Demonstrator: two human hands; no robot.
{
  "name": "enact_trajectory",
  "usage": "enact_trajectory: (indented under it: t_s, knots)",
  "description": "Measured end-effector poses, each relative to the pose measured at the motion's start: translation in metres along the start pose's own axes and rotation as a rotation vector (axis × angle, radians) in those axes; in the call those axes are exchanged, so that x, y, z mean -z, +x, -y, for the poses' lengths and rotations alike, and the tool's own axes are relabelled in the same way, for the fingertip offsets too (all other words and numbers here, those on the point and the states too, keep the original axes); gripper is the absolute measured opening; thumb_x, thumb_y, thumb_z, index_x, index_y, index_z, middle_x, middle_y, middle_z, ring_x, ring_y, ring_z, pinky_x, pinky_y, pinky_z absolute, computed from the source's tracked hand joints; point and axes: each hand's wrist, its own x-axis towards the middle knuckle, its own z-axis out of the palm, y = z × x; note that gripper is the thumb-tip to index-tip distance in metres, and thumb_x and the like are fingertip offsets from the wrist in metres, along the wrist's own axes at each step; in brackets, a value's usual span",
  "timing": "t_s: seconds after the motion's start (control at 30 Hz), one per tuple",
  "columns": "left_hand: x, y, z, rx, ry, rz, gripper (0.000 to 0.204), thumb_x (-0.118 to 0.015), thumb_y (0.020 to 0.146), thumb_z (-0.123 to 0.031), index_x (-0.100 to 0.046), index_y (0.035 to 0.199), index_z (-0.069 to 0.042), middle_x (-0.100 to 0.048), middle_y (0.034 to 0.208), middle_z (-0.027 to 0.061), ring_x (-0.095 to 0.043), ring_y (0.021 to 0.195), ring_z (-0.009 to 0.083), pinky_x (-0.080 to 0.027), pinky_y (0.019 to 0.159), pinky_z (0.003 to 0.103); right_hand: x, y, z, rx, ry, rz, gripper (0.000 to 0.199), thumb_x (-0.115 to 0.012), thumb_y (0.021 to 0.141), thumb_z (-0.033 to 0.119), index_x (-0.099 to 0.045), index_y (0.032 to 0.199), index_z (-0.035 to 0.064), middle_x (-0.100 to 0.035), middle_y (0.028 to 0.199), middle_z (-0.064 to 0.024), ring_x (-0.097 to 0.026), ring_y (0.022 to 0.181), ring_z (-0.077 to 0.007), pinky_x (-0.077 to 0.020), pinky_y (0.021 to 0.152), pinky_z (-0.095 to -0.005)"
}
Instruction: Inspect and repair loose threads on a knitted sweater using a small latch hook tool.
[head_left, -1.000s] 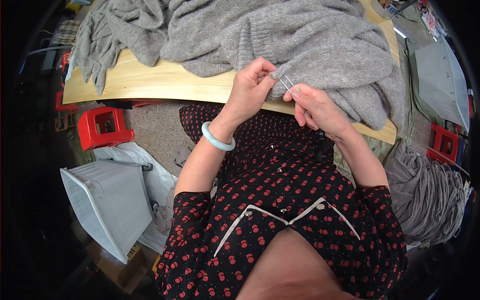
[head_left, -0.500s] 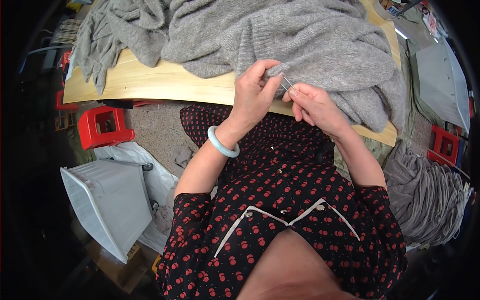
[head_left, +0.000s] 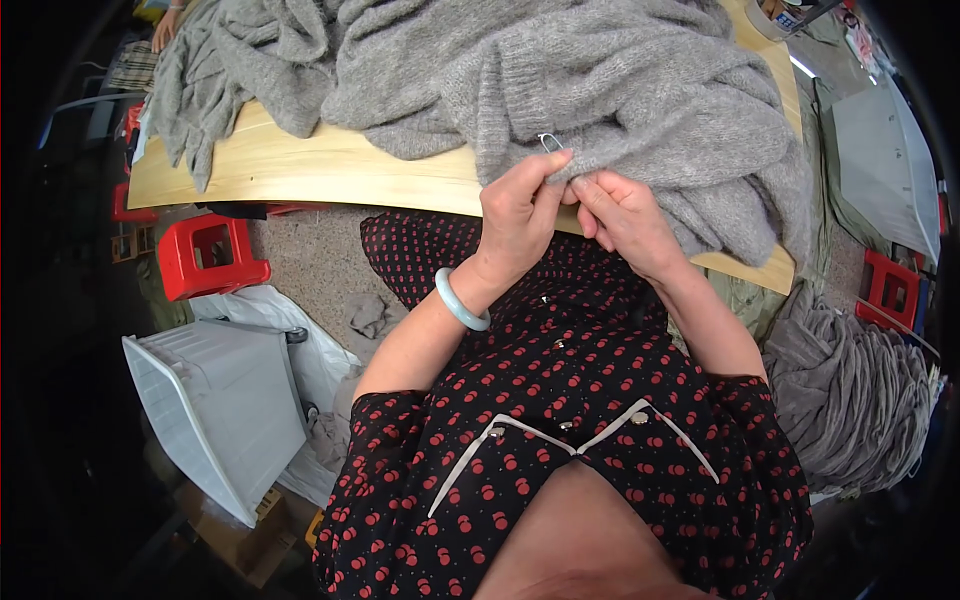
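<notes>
Got my left hand [head_left: 520, 208] pinching a thin, silvery looped metal pin [head_left: 546, 139] by the fuzzy grey knit fabric [head_left: 640, 100]; right hand's [head_left: 627, 222] fingers closed, can't tell on what.

fuzzy grey knit [head_left: 640, 100] bunched on wood tbl [head_left: 320, 165], sm. metal loop [head_left: 546, 136] nr its front edge.

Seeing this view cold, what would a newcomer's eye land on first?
Probably the big heap of grey knit spread over the wooden table at the top. Next, the left hand and right hand, close together at the table's near edge, with a thin metal loop showing above the left thumb. The bright red stool stands out at left.
</notes>
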Motion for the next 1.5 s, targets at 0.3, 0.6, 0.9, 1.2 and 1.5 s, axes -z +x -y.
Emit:
enact_trajectory:
  t_s: [0.3,0.6,0.9,1.2,1.5]
  knots:
    - [0.008,0.008,0.011,0.241,-0.218,-0.184,0.026,-0.063,0.078,-0.01,-0.052,0.097,0.004,-0.057,0.082,0.0094,-0.056,0.064,0.0127,-0.047,0.058,0.023,0.008,-0.01,-0.018,0.058,-0.012,-0.047,0.025,-0.042,0.092,0.024,-0.058,0.092,0.0045,-0.049,0.058,0.0031,-0.04,0.046,-0.0013,-0.0313,0.042,-0.0156]
    - [0.022,0.043,0.047,0.529,0.096,0.234,0.04,-0.067,0.072,-0.017,-0.051,0.098,0.008,-0.06,0.081,0.0149,-0.059,0.062,0.0186,-0.046,0.058,0.03,0.005,-0.01,-0.017,0.09,-0.021,-0.074,0.024,-0.042,0.092,0.023,-0.057,0.091,0.0045,-0.049,0.056,0.0031,-0.036,0.044,-0.0003,-0.0279,0.042,-0.0137]
    - [0.017,0.052,-0.004,0.815,-0.817,0.117,0.013,-0.059,0.083,-0.017,-0.057,0.079,-0.004,-0.059,0.076,0.0039,-0.052,0.06,0.0076,-0.042,0.053,0.019,0.007,-0.009,-0.01,0.326,-0.187,-0.233,0.02,-0.045,0.09,0.017,-0.058,0.091,0.0021,-0.048,0.055,0.0032,-0.035,0.046,-0.0012,-0.028,0.042,-0.0163]
    - [-0.001,0.048,-0.001,0.692,-0.853,0.027,0.017,-0.055,0.086,-0.017,-0.055,0.074,-0.005,-0.058,0.073,0.0031,-0.051,0.064,0.0085,-0.042,0.057,0.021,0.009,-0.001,-0.011,0.503,-0.439,-0.384,0.016,-0.048,0.088,0.01,-0.057,0.083,-0.0019,-0.05,0.054,-0.0023,-0.047,0.05,-0.0077,-0.0383,0.047,-0.0234]
    - [-0.002,0.04,0.005,0.527,-0.504,0.025,0.017,-0.05,0.086,-0.012,-0.054,0.073,-0.002,-0.056,0.07,0.0018,-0.049,0.064,0.0057,-0.042,0.06,0.021,0.013,0.007,-0.018,0.689,-0.656,-0.51,0.016,-0.05,0.086,0.007,-0.051,0.072,0.0002,-0.052,0.054,-0.0064,-0.05,0.046,-0.0122,-0.0391,0.045,-0.0266]
